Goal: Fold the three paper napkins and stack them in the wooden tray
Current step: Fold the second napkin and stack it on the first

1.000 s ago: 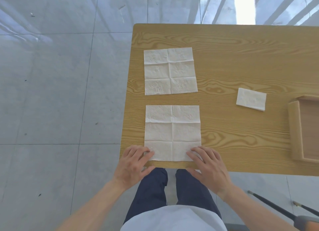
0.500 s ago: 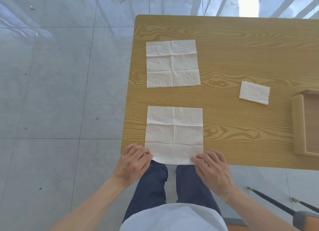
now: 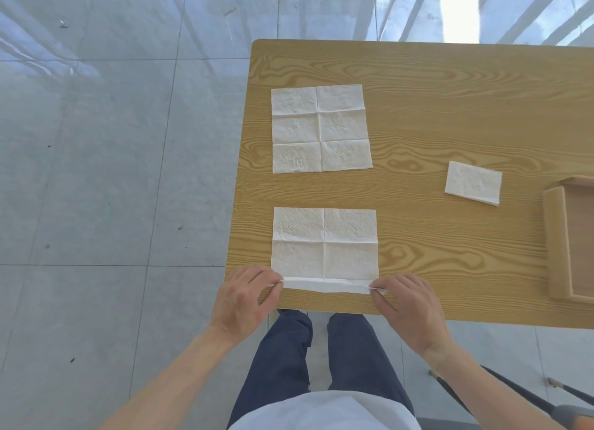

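Observation:
A white paper napkin (image 3: 324, 246) lies unfolded near the table's front edge, its near edge lifted and curled over. My left hand (image 3: 246, 296) pinches the near left corner and my right hand (image 3: 408, 304) pinches the near right corner. A second unfolded napkin (image 3: 321, 129) lies flat farther back on the table. A third napkin (image 3: 473, 182), folded into a small rectangle, rests to the right, just left of the wooden tray (image 3: 557, 243). The tray is cut off by the right edge of the view and its visible part holds nothing.
The wooden table (image 3: 434, 108) ends at its left edge close beside both unfolded napkins. Grey tiled floor (image 3: 112, 172) lies to the left. Dark chair legs (image 3: 514, 394) show at the lower right beyond the table's front edge.
Both hands went from resting on the near corners to pinching them, and the napkin's near edge has come up off the table and rolled away from me.

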The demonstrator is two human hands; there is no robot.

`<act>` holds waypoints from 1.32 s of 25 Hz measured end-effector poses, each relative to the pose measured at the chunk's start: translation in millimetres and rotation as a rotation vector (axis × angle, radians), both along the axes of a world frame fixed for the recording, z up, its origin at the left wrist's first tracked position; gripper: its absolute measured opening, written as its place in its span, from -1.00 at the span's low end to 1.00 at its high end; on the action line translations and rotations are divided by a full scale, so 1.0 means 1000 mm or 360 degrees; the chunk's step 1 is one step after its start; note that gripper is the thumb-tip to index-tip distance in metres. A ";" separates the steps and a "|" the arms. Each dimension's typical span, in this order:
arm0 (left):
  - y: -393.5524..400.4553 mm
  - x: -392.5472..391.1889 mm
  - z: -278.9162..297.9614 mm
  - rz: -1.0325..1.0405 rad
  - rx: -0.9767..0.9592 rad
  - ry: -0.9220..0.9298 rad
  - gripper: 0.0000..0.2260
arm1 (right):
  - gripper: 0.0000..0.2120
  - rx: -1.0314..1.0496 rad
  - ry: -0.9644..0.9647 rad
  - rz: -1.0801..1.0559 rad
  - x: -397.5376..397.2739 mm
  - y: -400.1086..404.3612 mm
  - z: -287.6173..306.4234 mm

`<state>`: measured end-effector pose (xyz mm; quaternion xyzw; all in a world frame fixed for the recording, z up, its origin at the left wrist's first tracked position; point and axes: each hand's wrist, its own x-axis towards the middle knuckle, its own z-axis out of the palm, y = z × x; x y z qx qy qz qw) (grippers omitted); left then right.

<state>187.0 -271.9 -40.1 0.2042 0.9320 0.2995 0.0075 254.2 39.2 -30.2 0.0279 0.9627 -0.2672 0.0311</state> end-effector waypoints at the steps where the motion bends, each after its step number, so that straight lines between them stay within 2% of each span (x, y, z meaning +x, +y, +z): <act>1: 0.002 -0.004 0.001 0.0029 0.0004 -0.0024 -0.87 | -0.85 -0.0033 -0.0016 -0.0033 -0.004 0.000 0.003; 8: 0.015 -0.023 0.011 0.0203 0.0097 -0.0227 -0.81 | -0.94 -0.0219 -0.0111 -0.0180 -0.033 0.000 0.020; 11: 0.017 -0.031 0.010 0.0323 0.0114 -0.0359 -0.94 | -0.96 -0.0275 -0.0164 -0.0210 -0.045 0.000 0.020; 15: 0.021 -0.040 0.008 0.0401 0.0130 -0.0496 -0.96 | -0.97 -0.0250 -0.0225 -0.0233 -0.059 -0.001 0.015; 26: 0.026 -0.060 -0.003 0.0331 -0.0100 -0.0376 -0.95 | -0.99 -0.0089 -0.0181 -0.0263 -0.077 -0.005 0.007; 33: 0.025 -0.067 -0.007 0.0290 -0.0147 -0.0349 -0.92 | -0.90 -0.0031 -0.0118 -0.0235 -0.079 -0.001 -0.002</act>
